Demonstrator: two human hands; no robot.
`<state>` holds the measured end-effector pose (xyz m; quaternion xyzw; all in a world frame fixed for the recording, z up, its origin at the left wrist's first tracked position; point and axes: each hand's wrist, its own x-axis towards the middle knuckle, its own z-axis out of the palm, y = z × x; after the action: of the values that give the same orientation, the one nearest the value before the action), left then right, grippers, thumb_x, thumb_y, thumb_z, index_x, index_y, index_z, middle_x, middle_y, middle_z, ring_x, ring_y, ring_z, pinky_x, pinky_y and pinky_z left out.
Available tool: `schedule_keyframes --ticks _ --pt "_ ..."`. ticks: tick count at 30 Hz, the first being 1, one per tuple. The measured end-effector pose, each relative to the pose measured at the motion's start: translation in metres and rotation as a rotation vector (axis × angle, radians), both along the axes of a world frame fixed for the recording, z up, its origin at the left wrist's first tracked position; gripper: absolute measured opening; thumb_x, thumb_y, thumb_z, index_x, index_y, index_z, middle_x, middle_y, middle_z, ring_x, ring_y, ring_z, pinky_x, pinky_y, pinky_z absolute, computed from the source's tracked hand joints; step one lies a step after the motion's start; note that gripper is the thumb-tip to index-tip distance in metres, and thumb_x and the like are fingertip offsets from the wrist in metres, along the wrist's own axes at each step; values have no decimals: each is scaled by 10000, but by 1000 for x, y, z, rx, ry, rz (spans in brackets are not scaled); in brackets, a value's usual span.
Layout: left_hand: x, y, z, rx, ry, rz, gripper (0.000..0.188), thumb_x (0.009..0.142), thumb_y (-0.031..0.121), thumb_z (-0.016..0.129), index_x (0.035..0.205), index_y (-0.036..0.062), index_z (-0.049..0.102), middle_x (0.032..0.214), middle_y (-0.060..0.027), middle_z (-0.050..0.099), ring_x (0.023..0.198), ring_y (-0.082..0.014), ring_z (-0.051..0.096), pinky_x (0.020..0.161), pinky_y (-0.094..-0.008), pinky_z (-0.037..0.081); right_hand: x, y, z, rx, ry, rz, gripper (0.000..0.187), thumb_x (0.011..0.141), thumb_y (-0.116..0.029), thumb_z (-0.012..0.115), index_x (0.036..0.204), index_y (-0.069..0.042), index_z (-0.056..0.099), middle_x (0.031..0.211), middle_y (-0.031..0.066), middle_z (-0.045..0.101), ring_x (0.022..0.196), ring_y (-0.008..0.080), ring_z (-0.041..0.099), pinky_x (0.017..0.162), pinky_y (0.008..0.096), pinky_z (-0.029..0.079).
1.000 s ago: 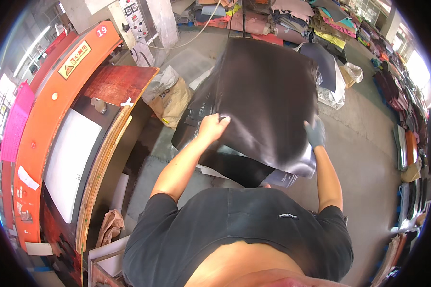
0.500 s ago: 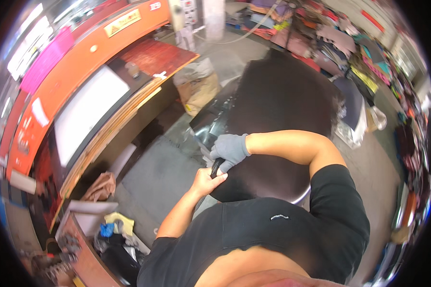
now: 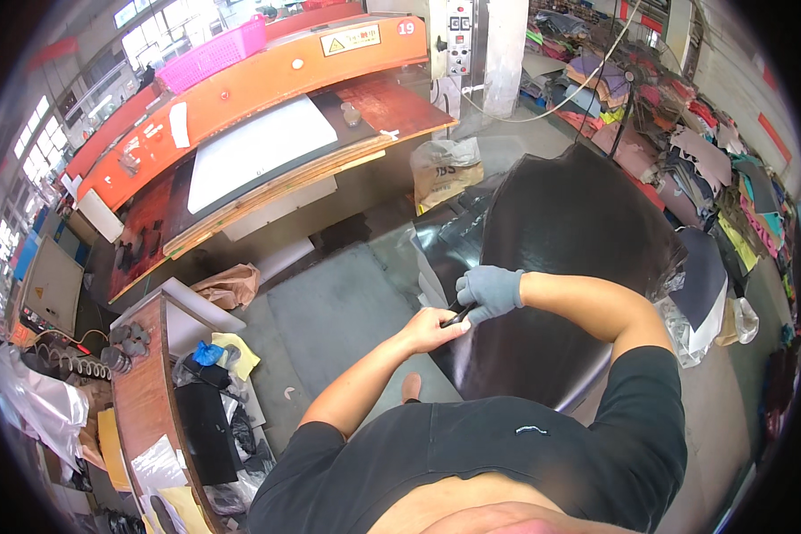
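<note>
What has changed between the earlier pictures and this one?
The right hand let go of the dark sheet's right edge and crossed leftward to the left hand; both now grip something dark, seemingly its gathered left edge. The view swung left. The white board and pink basket stayed put.

Smooth, glossy dark sheet (image 3: 587, 231); matt cloth glove (image 3: 494, 291)
</note>
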<state>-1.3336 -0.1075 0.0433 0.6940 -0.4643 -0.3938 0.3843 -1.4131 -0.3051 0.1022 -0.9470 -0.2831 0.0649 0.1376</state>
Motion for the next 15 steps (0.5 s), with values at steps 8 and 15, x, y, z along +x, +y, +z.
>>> schedule_keyframes --ticks 8,15 --pt "5 -6 14 -130 159 -96 415 838 459 631 902 49 630 721 51 481 700 -56 404 592 -247 322 -19 -6 22 -14 -227 5 354 757 -391 657 643 -62 591 702 118 566 680 332 563 606 444 438" --pt "-45 8 -9 -176 1122 -13 609 858 398 579 1345 74 412 1327 -61 486 1208 -215 469 1037 -398 330 -42 -10 52 14 -625 -210 347 753 -332 671 553 -94 514 588 83 513 566 291 533 512 414 409"
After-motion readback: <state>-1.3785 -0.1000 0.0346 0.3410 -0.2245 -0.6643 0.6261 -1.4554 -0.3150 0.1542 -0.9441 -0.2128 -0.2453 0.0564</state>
